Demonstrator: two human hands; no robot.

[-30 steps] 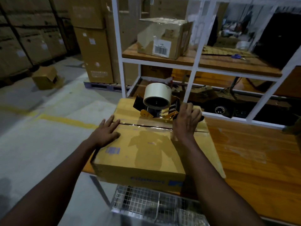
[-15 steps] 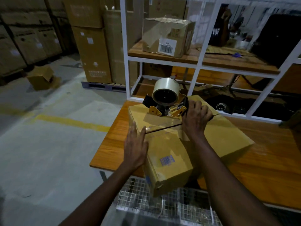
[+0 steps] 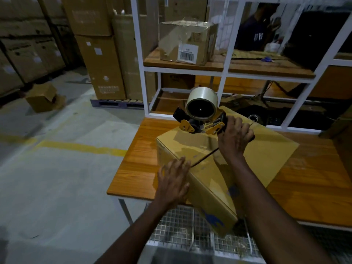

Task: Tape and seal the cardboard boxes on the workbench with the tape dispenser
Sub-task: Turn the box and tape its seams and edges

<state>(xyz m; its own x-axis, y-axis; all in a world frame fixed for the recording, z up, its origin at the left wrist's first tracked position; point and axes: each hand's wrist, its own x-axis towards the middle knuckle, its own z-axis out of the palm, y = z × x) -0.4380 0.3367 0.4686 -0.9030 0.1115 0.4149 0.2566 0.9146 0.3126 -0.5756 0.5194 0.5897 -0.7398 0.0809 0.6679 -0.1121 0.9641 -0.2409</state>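
Tape dispenser (image 3: 201,119) on the far top edge of the cardboard box (image 3: 257,155), directly left of the right hand (image 3: 235,137), whose curled fingers grip its handle. The handle itself is hidden under that hand. The box sits cornerwise on the workbench (image 3: 141,161), 1 corner overhanging. Left hand (image 3: 174,180), fingers straight and spread, lies flat on the box's near-left edge beside the flap seam.
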